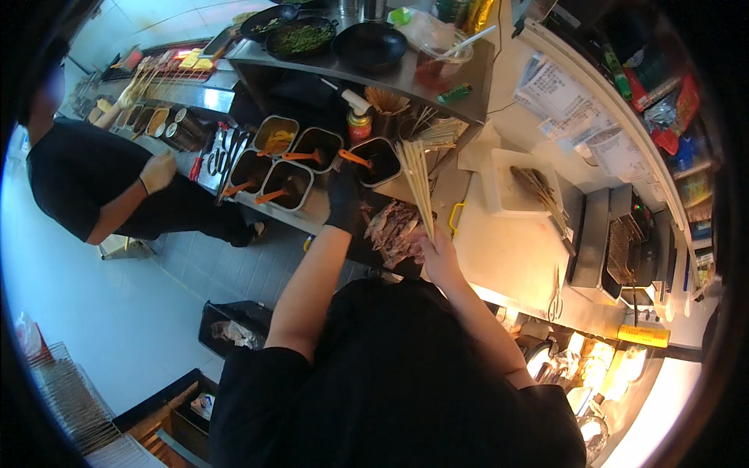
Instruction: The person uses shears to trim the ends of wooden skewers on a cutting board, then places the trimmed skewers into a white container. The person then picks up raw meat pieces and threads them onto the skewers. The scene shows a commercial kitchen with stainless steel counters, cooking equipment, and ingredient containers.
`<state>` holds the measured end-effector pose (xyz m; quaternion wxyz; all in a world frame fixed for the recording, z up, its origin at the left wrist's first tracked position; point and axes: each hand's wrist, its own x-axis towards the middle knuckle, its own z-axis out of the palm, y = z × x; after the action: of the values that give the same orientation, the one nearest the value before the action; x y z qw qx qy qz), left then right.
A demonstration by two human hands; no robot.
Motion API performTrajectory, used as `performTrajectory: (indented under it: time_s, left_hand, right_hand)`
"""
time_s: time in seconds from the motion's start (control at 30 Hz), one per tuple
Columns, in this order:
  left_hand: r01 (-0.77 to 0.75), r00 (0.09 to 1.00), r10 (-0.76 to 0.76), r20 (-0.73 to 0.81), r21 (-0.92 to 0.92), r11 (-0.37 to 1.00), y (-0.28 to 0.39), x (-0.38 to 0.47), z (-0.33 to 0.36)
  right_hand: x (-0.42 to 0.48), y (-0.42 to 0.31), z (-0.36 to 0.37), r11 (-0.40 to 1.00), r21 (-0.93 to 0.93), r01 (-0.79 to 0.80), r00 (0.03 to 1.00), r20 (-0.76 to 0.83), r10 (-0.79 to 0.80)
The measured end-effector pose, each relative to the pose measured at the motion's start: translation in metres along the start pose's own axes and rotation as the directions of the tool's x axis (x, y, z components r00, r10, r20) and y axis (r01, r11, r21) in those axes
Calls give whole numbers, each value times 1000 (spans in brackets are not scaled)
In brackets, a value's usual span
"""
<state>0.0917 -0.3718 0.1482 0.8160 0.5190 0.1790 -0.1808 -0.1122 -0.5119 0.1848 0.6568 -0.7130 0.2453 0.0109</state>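
Note:
My right hand grips a bundle of wooden skewers, whose ends fan out away from me. Beneath and beside it lies a heap of skewered meat on a dark tray. My left hand, in a black glove, reaches to the near side of a metal container of dark sauce; whether its fingers hold anything cannot be seen. Left of that glove stand several more metal containers, among them one with yellow contents, each with an orange-handled brush or spatula in it.
A co-worker in light gloves stands at the left by a grill. A shelf with black pans overhangs the containers. At right are a white cutting board, a plastic tub, scissors and a fryer.

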Motion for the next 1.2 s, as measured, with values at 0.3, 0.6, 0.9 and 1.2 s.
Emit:
performTrajectory:
  time_s: [0.3,0.6,0.9,1.2]
  left_hand:
    - [-400,911,129,391,915,48,-87,50,-95]
    - [-560,823,103,559,828,-22,-110,-1,-50]
    - [-643,764,193,615,751,150,-94,-20,-43]
    - [-416,863,199,464,431,801,-11,-44,-37]
  right_hand:
    - [-55,0,-49,812,486,-323,946,182,267]
    - [-63,11,-46,916,365,-165,986,55,156]
    - [-56,17,-42,993,95,-64,998,-18,66]
    - [-67,-19,-30,999,-22,26,999,-35,-26]
